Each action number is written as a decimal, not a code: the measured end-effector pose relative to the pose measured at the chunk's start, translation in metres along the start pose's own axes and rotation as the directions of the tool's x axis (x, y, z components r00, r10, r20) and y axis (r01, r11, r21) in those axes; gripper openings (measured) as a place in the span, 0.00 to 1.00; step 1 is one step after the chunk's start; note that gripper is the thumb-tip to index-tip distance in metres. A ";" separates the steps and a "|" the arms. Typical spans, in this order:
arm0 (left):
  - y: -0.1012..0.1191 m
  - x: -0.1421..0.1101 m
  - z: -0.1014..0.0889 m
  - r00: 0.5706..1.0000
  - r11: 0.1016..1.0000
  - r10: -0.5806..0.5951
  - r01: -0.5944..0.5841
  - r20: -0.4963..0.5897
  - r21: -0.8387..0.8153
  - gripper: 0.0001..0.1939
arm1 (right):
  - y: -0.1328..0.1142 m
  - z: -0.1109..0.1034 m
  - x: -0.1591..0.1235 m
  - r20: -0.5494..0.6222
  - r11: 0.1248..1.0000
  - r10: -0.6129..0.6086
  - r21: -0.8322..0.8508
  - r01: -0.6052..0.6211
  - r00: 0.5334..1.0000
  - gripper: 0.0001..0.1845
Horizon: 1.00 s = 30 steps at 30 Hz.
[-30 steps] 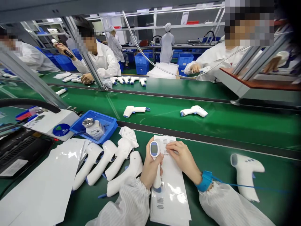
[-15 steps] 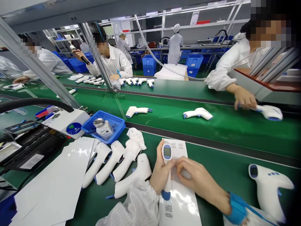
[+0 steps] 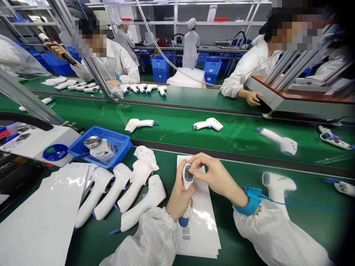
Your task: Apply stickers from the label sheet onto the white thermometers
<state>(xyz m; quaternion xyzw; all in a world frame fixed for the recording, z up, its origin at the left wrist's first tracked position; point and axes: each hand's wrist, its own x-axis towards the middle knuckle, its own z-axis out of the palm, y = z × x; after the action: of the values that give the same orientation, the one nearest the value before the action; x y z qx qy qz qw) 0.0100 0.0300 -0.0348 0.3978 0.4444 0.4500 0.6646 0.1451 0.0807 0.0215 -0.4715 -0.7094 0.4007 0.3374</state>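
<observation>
A white infrared thermometer (image 3: 188,176) with a blue-rimmed screen and a blue base is gripped in my left hand (image 3: 179,195), its screen facing me. My right hand (image 3: 212,173), wearing a blue wrist strap (image 3: 251,201), has thumb and fingers closed together at the screen. Whatever lies between those fingertips is too small to make out. Beneath both hands is a stack of white printed sheets (image 3: 201,232). Several more thermometers (image 3: 144,207) lie in a row to the left, with a crumpled white cloth (image 3: 145,159) over one.
A green conveyor (image 3: 172,136) carrying spaced thermometers (image 3: 209,124) runs across ahead. On the left are a blue tray (image 3: 122,157) with a metal-capped bottle, and loose white sheets (image 3: 47,207). Another thermometer (image 3: 279,184) lies beyond my right wrist. Co-workers (image 3: 116,55) sit opposite.
My right hand has moved from beside the thermometer's handle up to its screen. The view has shifted right. Across the belt, a co-worker's hand has let go of a thermometer and drawn back.
</observation>
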 end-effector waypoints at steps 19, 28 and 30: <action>0.004 -0.002 0.002 1.000 0.999 0.005 -0.005 -0.002 0.034 0.36 | -0.002 0.007 0.004 -0.069 0.999 0.051 0.014 -0.050 0.996 0.05; 0.011 -0.007 -0.002 0.994 0.989 -0.100 0.104 0.039 -0.102 0.35 | -0.003 0.008 0.005 -0.078 0.999 0.050 0.005 -0.050 0.996 0.05; 0.011 -0.007 -0.002 0.992 0.987 -0.122 0.124 0.023 -0.098 0.33 | -0.003 0.009 0.005 -0.078 0.998 0.059 0.006 -0.059 0.995 0.05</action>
<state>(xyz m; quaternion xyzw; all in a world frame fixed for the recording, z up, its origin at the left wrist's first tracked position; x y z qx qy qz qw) 0.0044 0.0268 -0.0232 0.3398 0.4396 0.4263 0.7138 0.1347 0.0825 0.0207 -0.5071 -0.6806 0.3931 0.3537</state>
